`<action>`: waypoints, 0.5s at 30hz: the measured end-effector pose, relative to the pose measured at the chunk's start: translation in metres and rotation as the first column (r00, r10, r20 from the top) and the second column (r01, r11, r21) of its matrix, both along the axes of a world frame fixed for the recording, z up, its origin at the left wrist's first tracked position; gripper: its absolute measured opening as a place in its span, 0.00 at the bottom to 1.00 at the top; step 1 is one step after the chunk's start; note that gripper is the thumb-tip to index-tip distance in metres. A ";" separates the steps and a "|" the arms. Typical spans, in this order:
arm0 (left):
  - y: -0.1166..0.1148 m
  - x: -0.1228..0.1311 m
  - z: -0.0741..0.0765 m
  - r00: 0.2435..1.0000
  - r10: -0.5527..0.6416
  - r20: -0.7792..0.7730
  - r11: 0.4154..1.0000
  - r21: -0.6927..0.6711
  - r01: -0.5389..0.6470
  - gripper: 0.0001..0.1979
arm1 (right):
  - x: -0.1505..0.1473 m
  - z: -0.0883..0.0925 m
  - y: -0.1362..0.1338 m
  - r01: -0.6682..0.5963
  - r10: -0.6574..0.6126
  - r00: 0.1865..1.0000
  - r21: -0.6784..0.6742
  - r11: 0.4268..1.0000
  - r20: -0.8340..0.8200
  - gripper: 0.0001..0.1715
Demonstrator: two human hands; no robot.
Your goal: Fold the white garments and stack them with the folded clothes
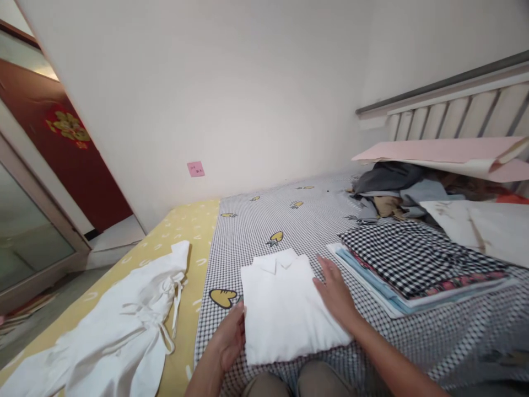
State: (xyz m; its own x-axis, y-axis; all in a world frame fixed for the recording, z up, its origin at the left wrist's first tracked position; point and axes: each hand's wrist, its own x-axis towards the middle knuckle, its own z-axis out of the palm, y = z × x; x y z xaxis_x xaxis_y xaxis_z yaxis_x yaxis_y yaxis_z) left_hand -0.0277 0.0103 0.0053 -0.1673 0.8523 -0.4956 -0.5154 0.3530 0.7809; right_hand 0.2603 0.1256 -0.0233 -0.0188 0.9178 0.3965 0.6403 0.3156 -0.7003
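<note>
A white collared shirt point(285, 314), folded into a neat rectangle, lies flat on the checked bedding in front of my knees. Its collar points away from me. At its left edge is my left hand point(229, 337), touching the side, with fingers stretched forward and partly hidden. My right hand point(336, 292) rests along the right edge, its fingers extended and apart. Neither hand visibly grips the cloth. To the left, a white garment with tie strings point(124, 325) is spread out, wrinkled, on the yellow sheet.
Right of the shirt sits a stack of folded clothes, a black-and-white checked garment point(417, 253) on top. Behind it are a heap of dark clothes point(388, 179), a pink sheet point(446, 149) and a radiator point(454, 116). The bed's yellow sheet point(194, 220) ends at the left.
</note>
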 end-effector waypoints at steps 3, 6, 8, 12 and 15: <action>-0.022 0.004 -0.005 0.993 -0.102 0.054 0.995 0.009 0.102 0.20 | -0.002 -0.007 -0.025 -0.221 0.220 0.918 -0.035 0.975 0.330 0.29; -0.040 0.006 -0.007 0.983 -0.174 0.065 0.978 -0.104 0.180 0.21 | 0.004 -0.011 -0.040 -0.302 0.343 0.897 -0.181 0.936 0.278 0.25; -0.046 0.009 -0.005 0.979 -0.195 0.062 0.959 -0.196 0.204 0.25 | 0.009 -0.009 -0.049 -0.260 0.261 0.965 -0.146 0.954 -0.017 0.24; -0.046 0.024 0.003 0.982 -0.189 0.004 0.937 -0.298 0.182 0.37 | 0.009 0.000 -0.096 -0.046 -0.115 0.649 -0.190 0.981 -0.752 0.20; -0.039 0.040 0.007 0.997 -0.078 -0.026 0.952 -0.300 0.067 0.30 | -0.009 -0.007 -0.154 -0.450 -0.353 0.285 -0.449 0.772 -0.891 0.17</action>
